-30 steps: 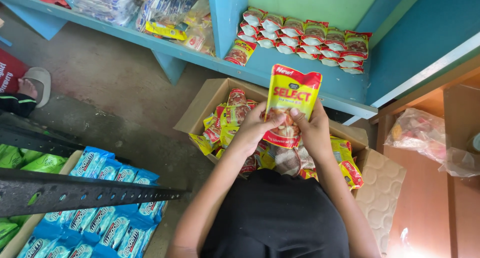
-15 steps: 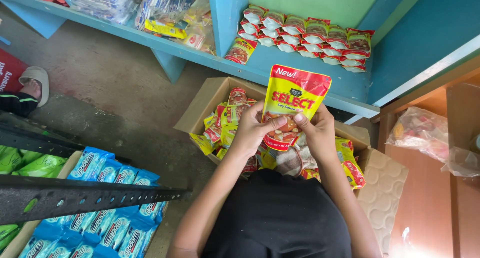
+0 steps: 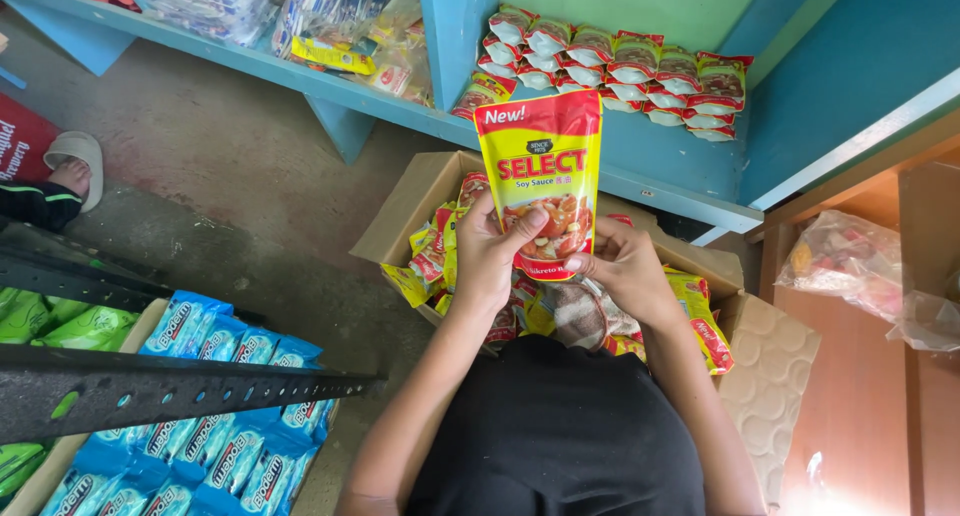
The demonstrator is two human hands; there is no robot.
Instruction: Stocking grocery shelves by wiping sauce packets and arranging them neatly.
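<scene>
Up a little goes the yellow pouch (image 3: pixel 541 181) since a moment ago; it now stands straighter and higher in front of the blue shelf (image 3: pixel 640 166), and both hands have stayed on its bottom part.

Far left, a box (image 3: pixel 45 476) on the floor holds green packs (image 3: pixel 60 326) and rows of blue packs (image 3: pixel 215 416). A dark metal bar with holes (image 3: pixel 170 386) lies across it. Higher up on the left, a foot in a pale slipper (image 3: pixel 75 161) rests on the gray floor (image 3: pixel 230 166).

Next comes the open cardboard box (image 3: pixel 420 201), right under the hands. It is full of yellow and red pouches (image 3: pixel 435 256) lying in a messy pile.

The left hand (image 3: pixel 490 251) is closed around the lower left edge of the yellow pouch, with its thumb pressed flat on the front. The right hand (image 3: pixel 625 266) pinches the lower right corner, fingers curled and thumb on the front. The yellow pouch stands upright between them, above the cardboard box, its top poking up well past the fingers.

Behind it, the blue shelf carries a neat row of small red and white packets (image 3: pixel 620 71). More bags in clear wrap (image 3: pixel 215 1) sit on the shelf to the left.

Far right, a clear plastic bag (image 3: pixel 860 271) with something inside lies on a brown wooden shelf (image 3: pixel 850 406).
</scene>
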